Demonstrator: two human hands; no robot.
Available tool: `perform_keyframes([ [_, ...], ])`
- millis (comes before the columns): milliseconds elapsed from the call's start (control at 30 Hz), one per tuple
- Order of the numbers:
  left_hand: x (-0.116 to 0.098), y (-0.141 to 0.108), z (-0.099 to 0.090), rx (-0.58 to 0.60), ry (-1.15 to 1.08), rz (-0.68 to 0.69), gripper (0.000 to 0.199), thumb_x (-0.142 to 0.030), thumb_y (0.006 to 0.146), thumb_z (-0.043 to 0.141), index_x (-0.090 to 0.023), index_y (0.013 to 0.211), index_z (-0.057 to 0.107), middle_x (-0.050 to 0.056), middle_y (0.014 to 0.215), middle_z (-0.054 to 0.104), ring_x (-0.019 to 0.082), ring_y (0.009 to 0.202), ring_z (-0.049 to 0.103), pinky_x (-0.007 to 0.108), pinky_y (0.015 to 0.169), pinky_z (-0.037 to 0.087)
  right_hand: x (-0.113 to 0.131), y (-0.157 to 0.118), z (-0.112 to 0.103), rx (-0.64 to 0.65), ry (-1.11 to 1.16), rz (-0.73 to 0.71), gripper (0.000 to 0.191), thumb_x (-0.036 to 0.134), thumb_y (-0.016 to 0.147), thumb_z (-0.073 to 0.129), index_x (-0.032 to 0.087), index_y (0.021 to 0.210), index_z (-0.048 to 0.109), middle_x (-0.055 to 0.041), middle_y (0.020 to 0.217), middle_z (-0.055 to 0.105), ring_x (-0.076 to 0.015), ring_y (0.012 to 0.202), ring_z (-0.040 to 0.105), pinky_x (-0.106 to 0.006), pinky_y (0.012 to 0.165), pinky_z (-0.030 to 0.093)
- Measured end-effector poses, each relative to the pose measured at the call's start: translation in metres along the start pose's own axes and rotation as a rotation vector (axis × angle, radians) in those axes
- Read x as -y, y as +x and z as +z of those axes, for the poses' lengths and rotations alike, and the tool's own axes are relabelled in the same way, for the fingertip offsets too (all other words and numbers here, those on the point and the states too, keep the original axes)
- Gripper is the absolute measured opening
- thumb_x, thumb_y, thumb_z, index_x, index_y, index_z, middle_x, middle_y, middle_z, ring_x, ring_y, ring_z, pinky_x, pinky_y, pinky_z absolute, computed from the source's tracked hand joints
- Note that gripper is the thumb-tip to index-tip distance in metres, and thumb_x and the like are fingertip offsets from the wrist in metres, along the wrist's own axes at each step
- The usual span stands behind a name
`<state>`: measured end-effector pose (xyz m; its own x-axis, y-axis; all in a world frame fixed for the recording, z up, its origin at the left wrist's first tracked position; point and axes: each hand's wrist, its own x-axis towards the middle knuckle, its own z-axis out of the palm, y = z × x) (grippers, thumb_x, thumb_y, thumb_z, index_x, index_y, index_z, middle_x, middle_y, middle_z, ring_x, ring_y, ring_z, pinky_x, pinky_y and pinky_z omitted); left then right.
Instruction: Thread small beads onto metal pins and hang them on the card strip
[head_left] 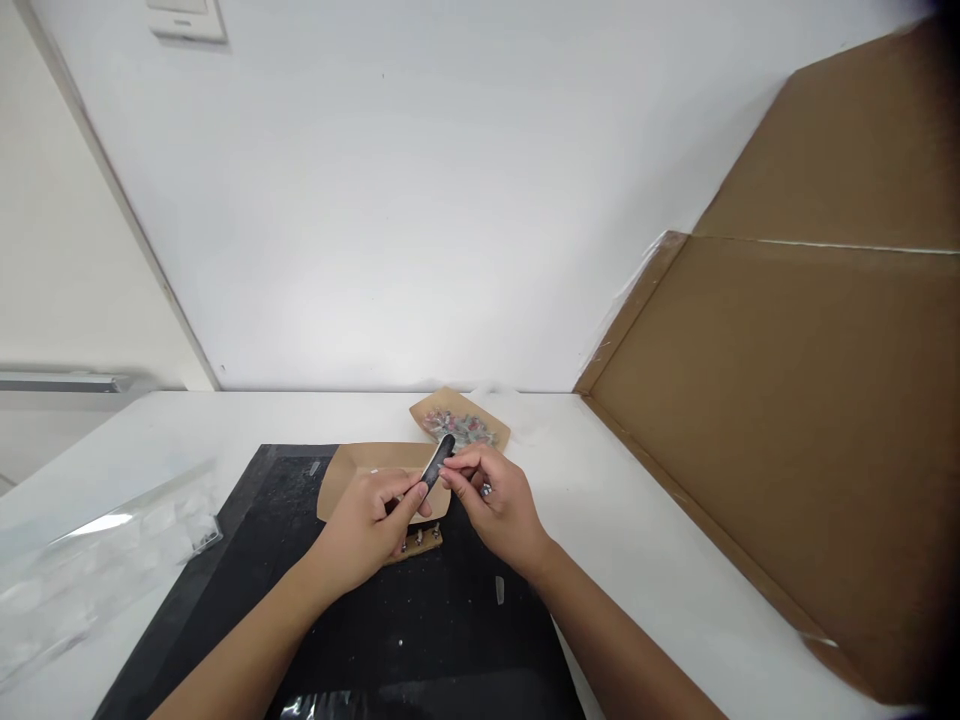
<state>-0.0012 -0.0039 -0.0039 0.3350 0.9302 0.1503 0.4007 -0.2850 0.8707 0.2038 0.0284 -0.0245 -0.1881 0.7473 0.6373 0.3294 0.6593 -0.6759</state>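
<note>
My left hand [375, 520] pinches a black nail file [438, 466], a flat narrow strip with a rounded end and a pale edge, tilted up to the right. My right hand [499, 505] is close against it, its thumb and fingertips pinched together at the file's edge. What those fingers hold is too small to make out; a shiny bit shows by the curled fingers. Below my left hand is a small brown block [421, 546] with several short metal posts, partly covered by the hand. Behind both hands lies a brown paper tray [337, 478].
A black mat [420, 640] covers the white table, with a small clear piece [500, 590] on it. Another paper tray [498, 432] holds many tiny packets at the back. Clear plastic bags [97, 580] lie left. An upright cardboard sheet [787, 400] bounds the right side.
</note>
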Motion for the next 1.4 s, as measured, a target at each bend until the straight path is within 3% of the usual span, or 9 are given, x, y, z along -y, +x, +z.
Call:
perform_keyframes([
  [200, -0.001, 0.000, -0.001, -0.011, 0.082, 0.003, 0.043, -0.048, 0.107, 0.044, -0.019, 0.083, 0.064, -0.007, 0.050, 0.052, 0.010, 0.041, 0.052, 0.024, 0.056, 0.045, 0.001, 0.003, -0.006, 0.001, 0.004, -0.017, 0.007, 0.030, 0.098, 0.070, 0.023, 0.101, 0.071, -0.0053, 0.097, 0.072, -0.0171, 0.077, 0.067, -0.028, 0.060, 0.054],
  [400, -0.001, 0.001, -0.001, -0.040, 0.186, 0.054, 0.043, -0.045, 0.108, 0.043, -0.019, 0.083, 0.066, -0.004, 0.064, 0.061, 0.010, 0.049, 0.056, 0.026, 0.064, 0.047, 0.003, 0.003, -0.007, 0.032, -0.060, -0.097, 0.007, 0.028, 0.099, 0.069, 0.024, 0.104, 0.073, -0.0046, 0.097, 0.071, -0.0155, 0.069, 0.063, -0.029, 0.058, 0.053],
  [500, -0.002, 0.001, -0.001, -0.051, 0.225, 0.090, 0.041, -0.042, 0.108, 0.043, -0.019, 0.085, 0.068, -0.001, 0.075, 0.067, 0.011, 0.055, 0.059, 0.025, 0.064, 0.047, 0.001, 0.002, -0.007, 0.027, -0.100, -0.133, 0.008, 0.026, 0.100, 0.067, 0.024, 0.105, 0.073, -0.0047, 0.094, 0.071, -0.0168, 0.074, 0.064, -0.028, 0.058, 0.053],
  [633, -0.003, 0.001, 0.000, -0.058, 0.258, 0.110, 0.040, -0.041, 0.108, 0.042, -0.019, 0.087, 0.068, 0.001, 0.079, 0.067, 0.013, 0.062, 0.061, 0.025, 0.061, 0.044, -0.001, 0.001, -0.008, -0.007, -0.233, -0.151, 0.009, 0.027, 0.102, 0.065, 0.023, 0.099, 0.072, -0.0034, 0.086, 0.070, -0.0179, 0.078, 0.065, -0.029, 0.066, 0.052],
  [833, 0.003, 0.000, 0.003, -0.104, 0.394, 0.209, 0.035, -0.032, 0.109, 0.042, -0.019, 0.089, 0.068, 0.003, 0.078, 0.065, 0.018, 0.075, 0.062, 0.030, 0.073, 0.043, -0.004, 0.001, -0.009, -0.042, -0.462, -0.151, 0.015, 0.032, 0.105, 0.061, 0.023, 0.097, 0.070, -0.0027, 0.089, 0.075, -0.0176, 0.080, 0.071, -0.028, 0.071, 0.050],
  [1100, 0.009, 0.000, 0.005, -0.083, 0.551, 0.240, 0.035, -0.028, 0.110, 0.039, -0.017, 0.091, 0.066, 0.006, 0.086, 0.064, 0.019, 0.079, 0.062, 0.032, 0.073, 0.043, -0.005, -0.003, 0.000, 0.087, -0.488, -0.125, 0.016, 0.031, 0.106, 0.058, 0.023, 0.094, 0.064, -0.0031, 0.090, 0.075, -0.0195, 0.080, 0.070, -0.031, 0.068, 0.047],
  [1300, 0.013, 0.001, 0.006, -0.095, 0.557, 0.254, 0.034, -0.028, 0.110, 0.038, -0.018, 0.093, 0.066, 0.005, 0.085, 0.064, 0.018, 0.077, 0.062, 0.031, 0.072, 0.042, -0.008, -0.002, 0.008, -0.018, -0.462, -0.087, 0.018, 0.030, 0.107, 0.054, 0.022, 0.092, 0.060, -0.0037, 0.088, 0.072, -0.0204, 0.080, 0.068, -0.032, 0.069, 0.045],
  [1400, 0.014, 0.002, 0.006, -0.090, 0.583, 0.258, 0.035, -0.028, 0.110, 0.037, -0.017, 0.091, 0.064, 0.005, 0.085, 0.064, 0.018, 0.076, 0.061, 0.031, 0.071, 0.041, -0.009, -0.004, 0.012, 0.060, -0.410, -0.130, 0.017, 0.029, 0.106, 0.053, 0.022, 0.092, 0.059, -0.0041, 0.088, 0.070, -0.0205, 0.079, 0.067, -0.033, 0.070, 0.046],
])
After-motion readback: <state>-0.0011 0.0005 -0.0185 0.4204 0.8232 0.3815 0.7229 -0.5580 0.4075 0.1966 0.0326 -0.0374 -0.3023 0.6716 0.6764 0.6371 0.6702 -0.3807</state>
